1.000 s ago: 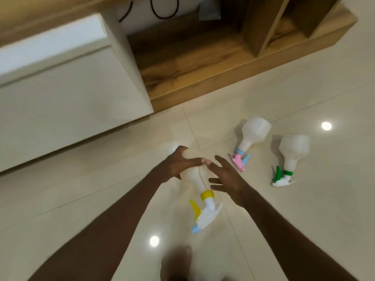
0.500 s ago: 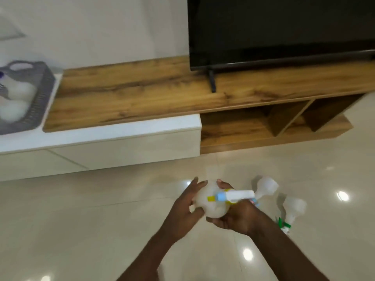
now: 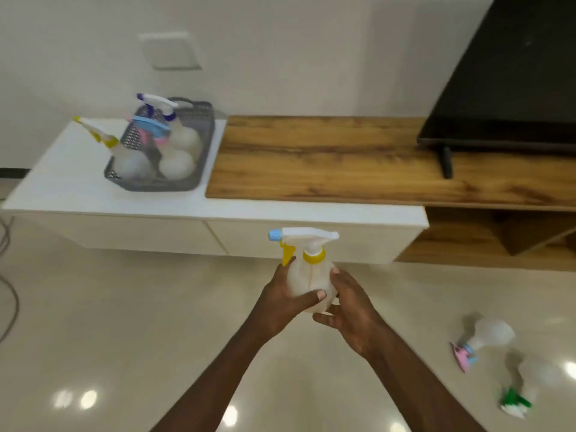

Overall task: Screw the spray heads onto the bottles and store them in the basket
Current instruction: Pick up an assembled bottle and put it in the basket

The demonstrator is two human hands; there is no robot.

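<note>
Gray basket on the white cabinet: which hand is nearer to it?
Left. The left hand grips the yellow-collared spray bottle on the side facing the gray basket; the right hand holds the bottle's far side, farther from it.

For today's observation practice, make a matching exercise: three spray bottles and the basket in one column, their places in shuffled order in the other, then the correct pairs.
Things
1. yellow-collared bottle
2. pink-headed bottle
3. green-headed bottle
4. grey basket

Places
A. on the white cabinet top
B. held upright in left hand and right hand
C. lying on the floor, nearest the bottom right corner
D. lying on the floor, just above the green-headed one

Pairs: 1-B, 2-D, 3-C, 4-A
</note>
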